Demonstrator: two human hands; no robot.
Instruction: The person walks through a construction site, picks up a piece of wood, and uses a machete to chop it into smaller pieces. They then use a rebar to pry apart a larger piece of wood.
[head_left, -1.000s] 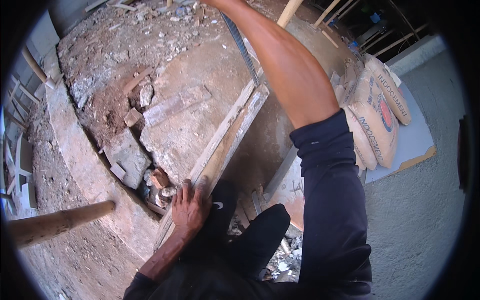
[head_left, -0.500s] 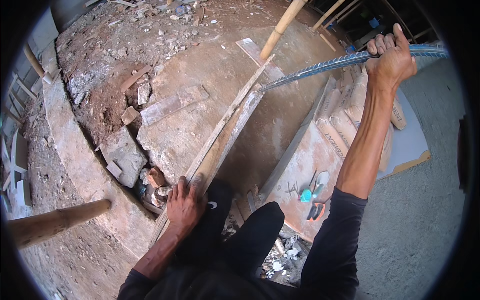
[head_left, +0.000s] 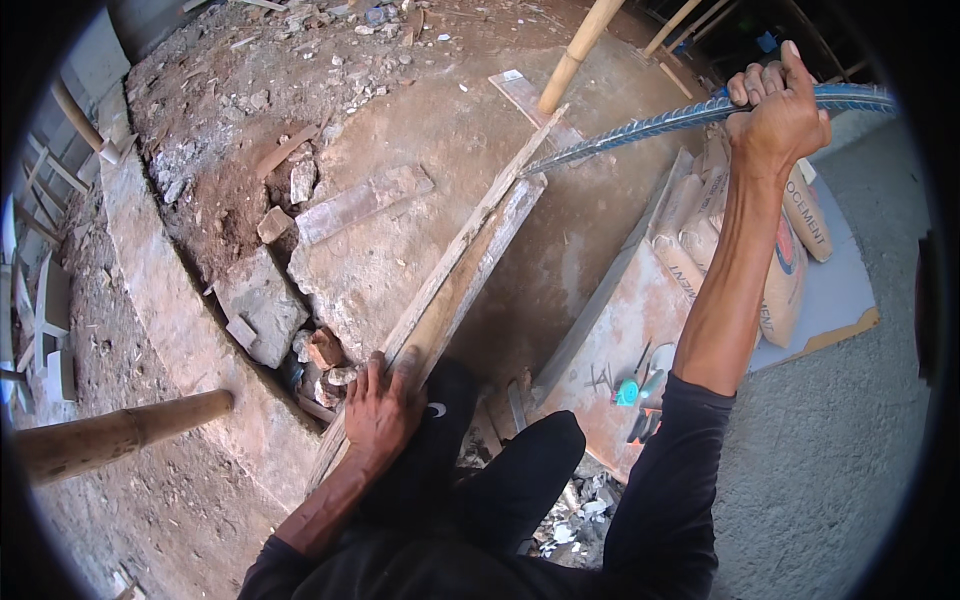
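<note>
1. The rebar [head_left: 640, 125], a ribbed steel bar, is held up in the upper right of the frame. It runs from the right hand [head_left: 775, 115] down-left to its tip, which sits at or just by the top end of the plank [head_left: 455, 285].
2. Right hand: fingers are closed round the rebar, arm stretched up. Approx. 1 s ago no bar was seen in that hand and the arm crossed the frame centre; 0.5 s ago the bar was already gripped, and since then the pose is matched with little shift. Judged: the bar has been brought to the plank's far end and is being steadied there.
3. Left hand [head_left: 385, 405]: laid flat, fingers spread, on the plank's near end at lower centre. It is pressed on, not clamped round. Its place is unchanged across all three pics, so the plank is judged to be pinned.
4. The plank lies diagonally, lower centre to upper centre, on a concrete slab [head_left: 420, 130].
5. Left of the plank: broken bricks [head_left: 320, 350] and a grey block [head_left: 262, 305], w/ rubble further up-left.
6. Right of centre: a board [head_left: 630, 320] w/ small tools [head_left: 640, 390], then stacked cement sacks [head_left: 790, 240].
7. A bamboo pole [head_left: 580, 45] is seen top centre, another pole [head_left: 110, 435] at left.
</note>
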